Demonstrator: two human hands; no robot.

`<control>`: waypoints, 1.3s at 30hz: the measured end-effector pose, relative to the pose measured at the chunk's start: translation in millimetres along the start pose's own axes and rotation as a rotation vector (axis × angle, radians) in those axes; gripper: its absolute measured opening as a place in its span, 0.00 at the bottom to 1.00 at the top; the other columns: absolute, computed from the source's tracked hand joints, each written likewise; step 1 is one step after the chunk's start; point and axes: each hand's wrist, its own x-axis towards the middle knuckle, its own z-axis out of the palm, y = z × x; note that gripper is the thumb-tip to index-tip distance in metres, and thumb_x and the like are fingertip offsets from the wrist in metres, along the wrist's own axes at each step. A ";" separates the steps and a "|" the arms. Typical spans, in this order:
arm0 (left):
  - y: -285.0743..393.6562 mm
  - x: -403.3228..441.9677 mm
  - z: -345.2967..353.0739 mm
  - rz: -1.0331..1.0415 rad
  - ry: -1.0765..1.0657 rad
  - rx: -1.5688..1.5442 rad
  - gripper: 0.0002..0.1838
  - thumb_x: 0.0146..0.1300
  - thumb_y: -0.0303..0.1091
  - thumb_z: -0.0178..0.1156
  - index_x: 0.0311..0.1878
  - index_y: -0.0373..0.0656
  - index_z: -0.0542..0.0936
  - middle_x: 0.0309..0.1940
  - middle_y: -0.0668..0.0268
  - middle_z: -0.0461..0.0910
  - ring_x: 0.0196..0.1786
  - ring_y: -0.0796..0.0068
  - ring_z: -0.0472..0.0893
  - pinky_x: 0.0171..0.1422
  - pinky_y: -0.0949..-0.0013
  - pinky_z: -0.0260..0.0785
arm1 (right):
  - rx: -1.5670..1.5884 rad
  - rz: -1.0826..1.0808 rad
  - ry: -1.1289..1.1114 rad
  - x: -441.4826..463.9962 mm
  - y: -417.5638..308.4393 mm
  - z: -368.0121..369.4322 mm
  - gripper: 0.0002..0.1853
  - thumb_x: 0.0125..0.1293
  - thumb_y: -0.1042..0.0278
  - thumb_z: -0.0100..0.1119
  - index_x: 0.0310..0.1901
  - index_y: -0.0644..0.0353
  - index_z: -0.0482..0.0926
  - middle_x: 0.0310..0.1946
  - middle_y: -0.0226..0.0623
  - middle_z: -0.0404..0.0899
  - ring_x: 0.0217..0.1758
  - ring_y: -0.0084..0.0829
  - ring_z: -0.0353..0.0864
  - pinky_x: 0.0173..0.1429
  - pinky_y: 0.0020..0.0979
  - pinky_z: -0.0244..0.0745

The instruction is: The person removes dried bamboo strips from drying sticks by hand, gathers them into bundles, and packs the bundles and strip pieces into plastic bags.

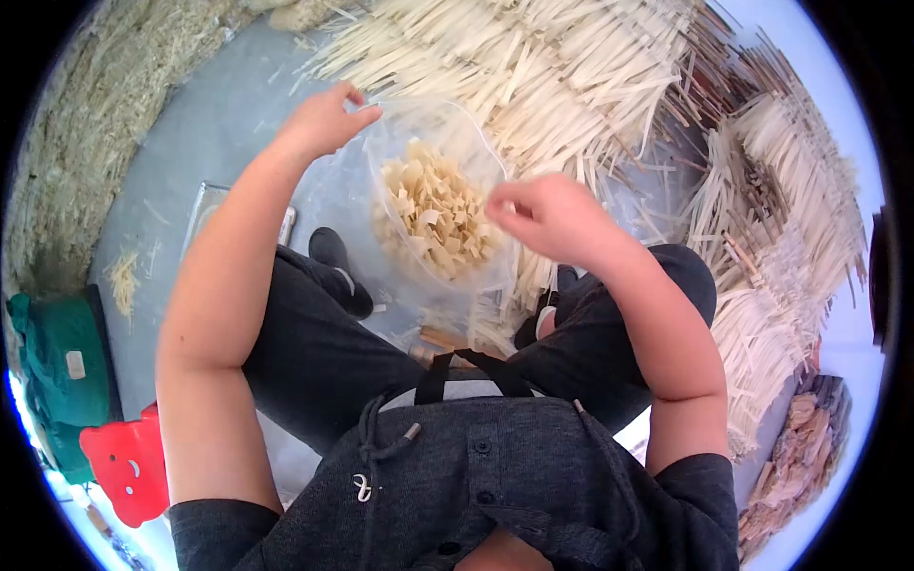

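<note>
Between my hands is a clear plastic bag [376,171], its mouth spread wide and facing up. Inside lies a heap of short, flat, pale wood-like pieces [433,214]. My left hand [328,119] is at the bag's upper left rim, finger and thumb closed on the thin plastic edge. Opposite it, my right hand [552,217] has its fingers curled in a pinch at the right rim. My fingers partly hide the plastic where they grip.
Long pale strips [562,67] lie in thick layers beyond the bag and down the right. Fibrous material [86,124] is piled at the left. A red plastic piece [129,466] and a green bag [67,362] stand lower left. A metal tray [205,205] lies beside my left forearm.
</note>
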 end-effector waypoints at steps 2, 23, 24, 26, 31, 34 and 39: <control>3.3 6.1 12.0 0.013 -0.012 -0.012 0.31 0.58 0.62 0.60 0.54 0.46 0.76 0.31 0.63 0.83 0.28 0.68 0.82 0.34 0.67 0.75 | -0.078 -0.044 -0.076 -24.4 0.4 10.4 0.14 0.61 0.54 0.61 0.45 0.50 0.81 0.27 0.41 0.80 0.34 0.42 0.82 0.39 0.41 0.74; -57.6 -21.8 -64.7 -0.262 -0.214 -0.393 0.07 0.58 0.31 0.55 0.37 0.45 0.81 0.17 0.71 0.74 0.16 0.84 0.69 0.18 0.78 0.58 | -0.145 -0.127 0.083 -27.8 63.5 -20.3 0.10 0.63 0.56 0.58 0.35 0.52 0.83 0.29 0.35 0.81 0.36 0.41 0.81 0.39 0.43 0.74; -57.4 -23.3 -52.4 -0.320 -0.262 -0.340 0.06 0.58 0.30 0.56 0.37 0.45 0.81 0.17 0.71 0.74 0.16 0.84 0.68 0.18 0.77 0.58 | -0.192 -0.129 0.063 -16.7 73.2 -7.7 0.11 0.63 0.56 0.58 0.36 0.52 0.84 0.30 0.35 0.82 0.37 0.41 0.81 0.40 0.42 0.74; -63.2 -15.3 -38.5 -0.384 -0.308 -0.280 0.06 0.57 0.29 0.56 0.37 0.45 0.81 0.17 0.71 0.74 0.16 0.83 0.68 0.18 0.77 0.58 | -0.209 -0.109 0.030 -3.5 83.5 7.9 0.11 0.63 0.56 0.58 0.37 0.53 0.84 0.32 0.37 0.82 0.40 0.41 0.81 0.44 0.41 0.75; -40.9 -14.4 -34.9 -0.243 -0.211 -0.044 0.08 0.58 0.30 0.57 0.40 0.44 0.81 0.20 0.68 0.76 0.20 0.79 0.73 0.23 0.73 0.64 | -0.043 -0.055 0.096 -8.1 90.7 7.0 0.10 0.63 0.58 0.58 0.37 0.52 0.84 0.33 0.37 0.82 0.41 0.41 0.80 0.46 0.40 0.74; 2.2 -38.7 -23.7 0.164 0.056 0.186 0.10 0.60 0.35 0.60 0.43 0.43 0.82 0.25 0.65 0.79 0.29 0.72 0.78 0.35 0.70 0.71 | -0.044 -0.093 0.146 -11.2 89.2 7.9 0.09 0.62 0.60 0.58 0.37 0.52 0.83 0.34 0.37 0.81 0.42 0.41 0.80 0.46 0.40 0.75; 37.5 -54.7 8.9 0.667 -0.198 0.124 0.19 0.57 0.49 0.67 0.44 0.45 0.84 0.36 0.56 0.83 0.43 0.60 0.81 0.52 0.64 0.71 | 0.003 -0.403 0.472 -0.2 60.1 6.7 0.08 0.60 0.65 0.59 0.38 0.55 0.82 0.36 0.37 0.80 0.43 0.42 0.80 0.47 0.40 0.75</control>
